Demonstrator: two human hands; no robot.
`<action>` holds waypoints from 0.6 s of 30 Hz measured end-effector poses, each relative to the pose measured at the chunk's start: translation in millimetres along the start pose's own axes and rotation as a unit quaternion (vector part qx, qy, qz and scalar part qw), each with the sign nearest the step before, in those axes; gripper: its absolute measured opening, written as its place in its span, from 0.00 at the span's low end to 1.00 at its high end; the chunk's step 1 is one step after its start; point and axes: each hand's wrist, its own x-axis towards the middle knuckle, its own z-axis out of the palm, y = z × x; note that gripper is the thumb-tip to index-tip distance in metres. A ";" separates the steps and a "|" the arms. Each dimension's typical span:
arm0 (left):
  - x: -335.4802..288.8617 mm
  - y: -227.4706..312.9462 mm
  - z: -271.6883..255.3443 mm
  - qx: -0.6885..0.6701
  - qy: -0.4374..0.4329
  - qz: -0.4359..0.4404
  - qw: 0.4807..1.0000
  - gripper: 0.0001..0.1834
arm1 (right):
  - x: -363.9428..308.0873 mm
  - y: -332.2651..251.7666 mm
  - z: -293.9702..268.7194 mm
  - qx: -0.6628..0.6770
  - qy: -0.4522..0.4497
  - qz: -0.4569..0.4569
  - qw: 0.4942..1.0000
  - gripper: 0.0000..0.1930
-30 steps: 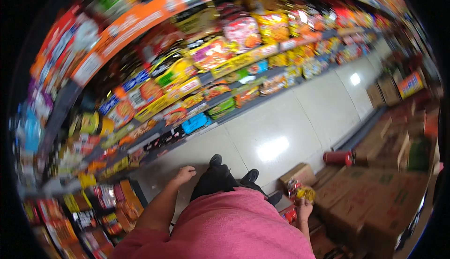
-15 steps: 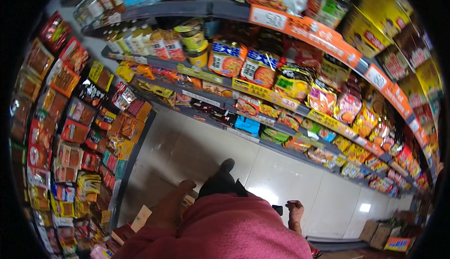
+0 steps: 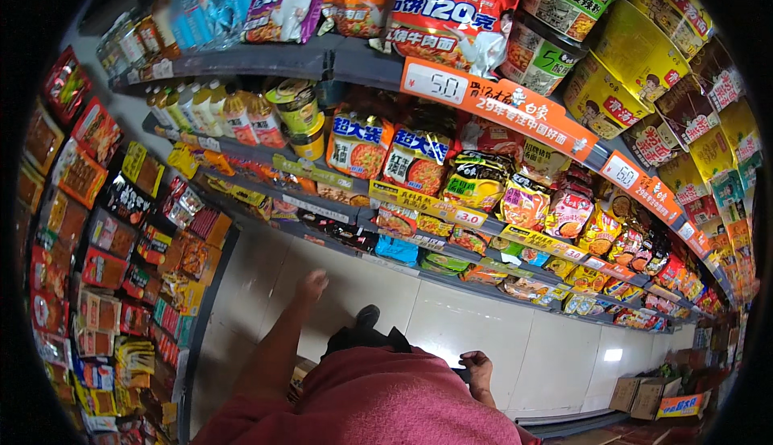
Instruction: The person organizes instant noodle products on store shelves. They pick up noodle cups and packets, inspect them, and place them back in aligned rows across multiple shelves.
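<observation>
My left hand [image 3: 312, 285] is stretched forward over the tiled floor, its fingers loosely bent and nothing seen in them. At my right side, my right hand [image 3: 478, 368] hangs near my waist with fingers curled but apart. A small dark object [image 3: 461, 374] shows between that hand and my body; whether the hand touches it I cannot tell. Neither hand reaches the shelves. Ahead, red-and-blue instant noodle bags [image 3: 417, 155] stand on the middle shelf, and a large red noodle bag [image 3: 448, 18] sits on the shelf above.
A long curved-looking shelf rack [image 3: 362, 65] runs across the front, with yellow noodle tubs [image 3: 636, 50] and drink bottles [image 3: 241, 115]. To the left stands a rack of packaged snacks [image 3: 105, 268]. Cardboard boxes [image 3: 646, 397] lie on the tiled floor [image 3: 483, 328] at right.
My left hand has moved forward and up in the view. My right hand has shifted left, closer to the dark object. The front shelves show lower and further left.
</observation>
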 end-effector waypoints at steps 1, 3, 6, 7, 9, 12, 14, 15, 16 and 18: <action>28.1 56.9 7.2 0.049 0.001 0.017 0.999 0.18 | -1.3 5.2 -0.7 0.012 0.018 0.007 1.000 0.03; 77.0 157.8 2.3 0.085 0.006 0.030 0.996 0.18 | -4.1 8.7 2.7 0.039 0.037 0.019 0.998 0.03; 137.4 231.9 3.2 0.156 0.044 0.209 0.964 0.18 | -0.5 12.0 12.2 0.038 0.067 0.004 0.997 0.04; 149.9 255.9 4.3 0.193 0.033 0.225 0.954 0.19 | -0.4 11.5 13.4 0.012 0.069 0.004 0.998 0.05; 170.5 283.0 6.0 0.274 0.023 0.257 0.926 0.22 | 4.4 -8.2 21.1 -0.045 0.069 0.003 0.997 0.08; 199.7 288.8 14.0 0.340 -0.048 0.187 0.920 0.25 | 12.5 -34.3 34.6 -0.058 0.079 -0.018 0.995 0.10; 206.6 287.2 15.6 0.351 -0.051 0.204 0.912 0.27 | 22.8 -68.9 46.3 -0.082 0.073 -0.054 0.993 0.11; 204.6 291.7 15.9 0.354 -0.060 0.215 0.908 0.27 | 34.6 -78.7 48.5 -0.108 0.082 -0.073 0.988 0.11; 203.6 291.6 15.0 0.359 -0.067 0.225 0.903 0.27 | 44.4 -104.6 52.9 -0.166 0.077 -0.080 0.980 0.11; 199.1 280.6 -0.1 0.335 -0.065 0.227 0.912 0.27 | 73.1 -151.6 70.4 -0.135 0.080 -0.144 0.977 0.14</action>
